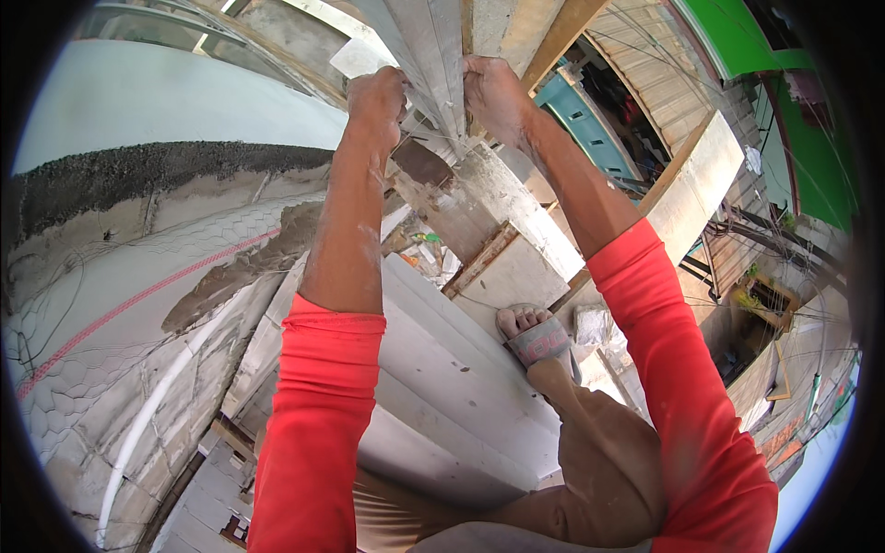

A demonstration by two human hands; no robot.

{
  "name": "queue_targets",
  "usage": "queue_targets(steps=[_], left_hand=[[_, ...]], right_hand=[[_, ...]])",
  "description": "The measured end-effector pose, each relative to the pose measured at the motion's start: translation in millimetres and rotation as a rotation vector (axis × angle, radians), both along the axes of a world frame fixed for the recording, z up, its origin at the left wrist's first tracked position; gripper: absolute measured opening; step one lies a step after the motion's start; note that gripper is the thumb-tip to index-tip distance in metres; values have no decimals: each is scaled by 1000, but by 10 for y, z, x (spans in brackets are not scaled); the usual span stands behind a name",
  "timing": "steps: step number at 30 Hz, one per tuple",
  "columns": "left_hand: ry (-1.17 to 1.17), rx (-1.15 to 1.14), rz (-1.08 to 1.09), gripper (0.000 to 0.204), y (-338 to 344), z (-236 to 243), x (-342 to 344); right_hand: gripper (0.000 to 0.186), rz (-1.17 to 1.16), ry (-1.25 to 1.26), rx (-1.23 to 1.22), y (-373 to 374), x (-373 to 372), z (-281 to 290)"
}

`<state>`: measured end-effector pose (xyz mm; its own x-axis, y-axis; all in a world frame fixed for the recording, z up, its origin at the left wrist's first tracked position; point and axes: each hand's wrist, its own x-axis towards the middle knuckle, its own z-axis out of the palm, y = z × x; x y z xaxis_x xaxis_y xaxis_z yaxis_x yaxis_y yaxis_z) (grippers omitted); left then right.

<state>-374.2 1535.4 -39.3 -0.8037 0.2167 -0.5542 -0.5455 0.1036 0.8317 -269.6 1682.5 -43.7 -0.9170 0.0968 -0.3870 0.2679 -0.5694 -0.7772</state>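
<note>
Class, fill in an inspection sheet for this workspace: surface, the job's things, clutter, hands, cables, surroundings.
Surface: grey stepped panels underfoot; one sandalled foot on a ledge.
Job's things: upright grey post, gripped from both sides.
Clutter: small debris below the post.
Hands: left hand and right hand both closed on the post; red sleeves.
Cables: thin wires at right; white pipe at left.
Surroundings: wall with wire mesh and patchy plaster; green wall; wooden boards.
</note>
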Motion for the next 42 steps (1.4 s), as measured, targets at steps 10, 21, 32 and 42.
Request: queue_targets(steps=[10,21,32,42], left_hand=[[18,46,-277,29,104,-228,-231],[2,-125,-451,4,88,-381,-77],[-189,48,77,13,-127,-6,922],[-148,290,121,20,-434,137,1031]], right_hand=[[28,-193,-33,-115,-69,5,-291],[18,-465,-48,-407,297,484,-269],[18,-322,-90,-173,411,704,-392],[9,-131,-103,109,583,683,-477]])
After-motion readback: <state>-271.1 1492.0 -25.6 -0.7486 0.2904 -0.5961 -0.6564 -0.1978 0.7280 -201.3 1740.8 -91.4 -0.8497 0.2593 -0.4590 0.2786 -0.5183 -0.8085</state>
